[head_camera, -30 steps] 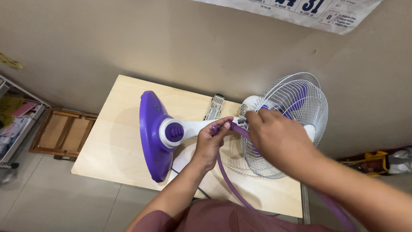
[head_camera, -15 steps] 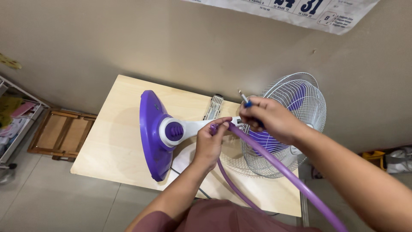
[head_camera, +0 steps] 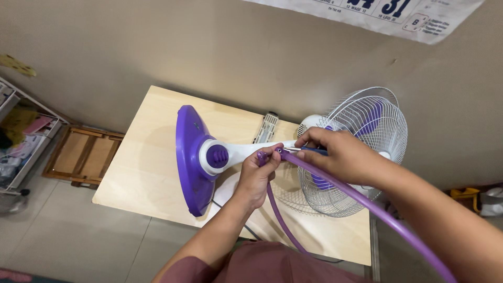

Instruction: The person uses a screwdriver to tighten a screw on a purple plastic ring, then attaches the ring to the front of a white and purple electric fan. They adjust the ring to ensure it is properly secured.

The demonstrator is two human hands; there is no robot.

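Glossy purple plastic fan base [head_camera: 187, 160]; white wire grille [head_camera: 367, 131]; matt pale wood table [head_camera: 141, 173].

L hand [head_camera: 255, 175] pinched purple ring [head_camera: 335, 188] end; R hand [head_camera: 340, 154] held screwdriver [head_camera: 306, 151] tip at it, over fan [head_camera: 293, 152] on table [head_camera: 141, 162].

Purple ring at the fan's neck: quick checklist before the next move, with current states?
1. Left hand pinches the purple ring ends together: ok.
2. Right hand grips the screwdriver, tip at the joint: ok.
3. Tip seated in a screw: cannot tell, fingers cover it.
4. Fan lies flat on the wooden table, its base on edge: ok.
5. Grey part behind the neck, apart from both hands: ok.
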